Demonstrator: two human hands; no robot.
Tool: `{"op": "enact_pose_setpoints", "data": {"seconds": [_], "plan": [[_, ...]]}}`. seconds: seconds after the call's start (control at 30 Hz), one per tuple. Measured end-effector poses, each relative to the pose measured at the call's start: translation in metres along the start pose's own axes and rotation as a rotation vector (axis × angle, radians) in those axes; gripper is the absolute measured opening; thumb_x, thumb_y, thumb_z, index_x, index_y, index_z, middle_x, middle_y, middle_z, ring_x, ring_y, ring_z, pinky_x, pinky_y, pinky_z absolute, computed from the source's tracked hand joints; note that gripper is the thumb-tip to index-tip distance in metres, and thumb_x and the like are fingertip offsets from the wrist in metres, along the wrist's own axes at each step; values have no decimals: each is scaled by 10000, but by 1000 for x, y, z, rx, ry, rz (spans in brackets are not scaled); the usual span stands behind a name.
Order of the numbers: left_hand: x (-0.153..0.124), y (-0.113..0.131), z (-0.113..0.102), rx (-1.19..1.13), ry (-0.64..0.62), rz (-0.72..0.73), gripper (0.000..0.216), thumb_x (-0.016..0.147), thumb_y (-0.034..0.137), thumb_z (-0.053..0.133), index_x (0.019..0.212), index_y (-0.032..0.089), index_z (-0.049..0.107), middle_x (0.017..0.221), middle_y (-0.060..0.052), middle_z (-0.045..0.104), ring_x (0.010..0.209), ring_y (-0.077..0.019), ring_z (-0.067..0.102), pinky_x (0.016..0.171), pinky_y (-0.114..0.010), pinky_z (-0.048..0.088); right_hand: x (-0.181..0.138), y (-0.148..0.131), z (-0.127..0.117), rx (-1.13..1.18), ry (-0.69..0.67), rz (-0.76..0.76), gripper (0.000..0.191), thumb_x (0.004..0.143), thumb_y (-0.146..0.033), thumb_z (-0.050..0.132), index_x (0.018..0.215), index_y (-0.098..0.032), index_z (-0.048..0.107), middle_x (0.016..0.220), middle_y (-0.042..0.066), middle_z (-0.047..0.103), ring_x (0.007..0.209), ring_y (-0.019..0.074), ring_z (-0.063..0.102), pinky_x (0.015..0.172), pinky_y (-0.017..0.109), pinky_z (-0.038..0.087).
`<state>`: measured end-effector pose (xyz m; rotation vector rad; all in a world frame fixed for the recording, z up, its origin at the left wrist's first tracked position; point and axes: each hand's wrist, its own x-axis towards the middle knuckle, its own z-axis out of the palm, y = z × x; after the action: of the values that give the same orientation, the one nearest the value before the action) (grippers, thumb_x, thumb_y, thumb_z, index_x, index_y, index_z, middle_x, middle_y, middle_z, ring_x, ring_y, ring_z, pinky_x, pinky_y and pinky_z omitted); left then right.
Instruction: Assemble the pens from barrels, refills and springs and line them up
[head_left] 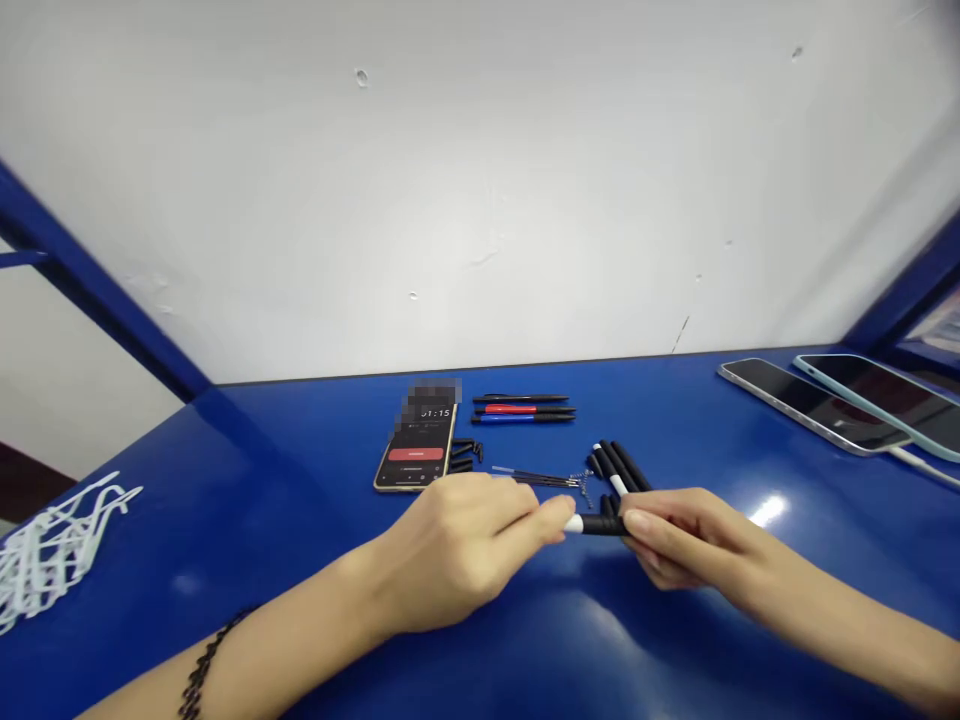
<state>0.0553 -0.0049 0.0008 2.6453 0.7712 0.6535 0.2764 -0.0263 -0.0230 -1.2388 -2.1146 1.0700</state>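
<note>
Between my two hands lies a black-and-white pen (596, 524), held level just over the table. My left hand (480, 540) pinches its white end, with the fingers closed. At the black end, my right hand (686, 540) grips with thumb and fingers. Behind the right hand rest black and white pen barrels (621, 468), partly hidden by it. Thin refills (536, 478) and small springs (583, 482) lie just beyond the left fingers. Small black pen parts (463, 458) sit beside a phone. Farther back, black, red and blue pens (523, 410) lie side by side.
On the blue table (300, 450) a phone (416, 445) shows a running timer. Two more phones (810, 405) lie at the right, with a white cable (926, 467). A tangle of white strips (60, 550) is at the left edge. A white wall (480, 200) rises behind.
</note>
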Motion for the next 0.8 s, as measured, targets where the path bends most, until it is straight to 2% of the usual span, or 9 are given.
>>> {"op": "enact_pose_setpoints", "data": {"seconds": [0.07, 0.13, 0.2, 0.23, 0.37, 0.5, 0.6, 0.73, 0.8], "plan": [[3, 0, -3, -327, -104, -276, 304, 860, 349, 411, 995, 165, 611, 615, -3, 504, 511, -96, 439, 480, -206, 362, 1, 3, -3, -174, 91, -175, 296, 907, -305, 323, 657, -192, 433, 564, -23, 430, 501, 107, 397, 470, 211, 326], [7, 1, -6, -752, -354, -572, 393, 843, 461, 391, 962, 154, 603, 517, 55, 347, 394, -52, 282, 367, -164, 247, 1, 5, -5, -387, 183, -419, 201, 893, -243, 365, 736, -194, 480, 594, -7, 479, 521, 121, 418, 493, 231, 325], [7, 4, -8, -1027, -552, -704, 419, 842, 482, 373, 901, 138, 606, 487, 84, 219, 375, -40, 144, 340, -158, 142, 0, 6, -4, -489, 200, -551, 165, 886, -213, 382, 761, -199, 489, 590, -5, 493, 517, 127, 423, 494, 237, 328], [5, 6, -8, -1045, -563, -712, 397, 844, 464, 385, 868, 137, 609, 484, 85, 208, 380, -40, 135, 346, -161, 138, -1, 5, -2, -487, 190, -539, 176, 887, -209, 379, 749, -201, 486, 583, -8, 496, 509, 125, 430, 492, 233, 336], [-15, 9, -4, -479, -264, -486, 318, 887, 332, 348, 814, 150, 598, 582, 23, 452, 493, -72, 397, 468, -184, 311, -1, -5, 12, -330, 126, -279, 270, 907, -280, 328, 722, -204, 510, 611, -8, 543, 538, 122, 500, 536, 211, 398], [-40, 0, -6, 61, -135, -149, 320, 905, 256, 297, 887, 136, 593, 707, -41, 599, 609, -141, 542, 572, -232, 396, 19, -19, 17, -201, -32, -144, 363, 897, -395, 315, 735, -199, 574, 627, -10, 561, 574, 131, 510, 532, 208, 406], [-46, -11, -24, 50, -66, -225, 271, 903, 276, 334, 1021, 208, 569, 884, -15, 632, 798, -140, 580, 717, -218, 434, 44, -25, 12, -187, -139, -179, 310, 882, -366, 370, 778, -191, 604, 617, -20, 557, 557, 118, 480, 515, 205, 374], [-31, -38, -52, 110, 80, -395, 309, 908, 240, 294, 964, 197, 594, 926, -15, 615, 840, -137, 562, 746, -223, 431, 58, -23, 0, -221, -4, -161, 314, 869, -363, 390, 752, -180, 617, 665, 5, 596, 604, 141, 509, 547, 229, 378], [-17, -56, -55, 301, 3, -337, 229, 864, 214, 408, 890, 181, 633, 881, -30, 619, 857, -167, 546, 764, -260, 409, 53, -18, -5, -213, 57, -116, 332, 867, -383, 389, 765, -185, 635, 705, 21, 622, 670, 170, 546, 585, 245, 398]]}}
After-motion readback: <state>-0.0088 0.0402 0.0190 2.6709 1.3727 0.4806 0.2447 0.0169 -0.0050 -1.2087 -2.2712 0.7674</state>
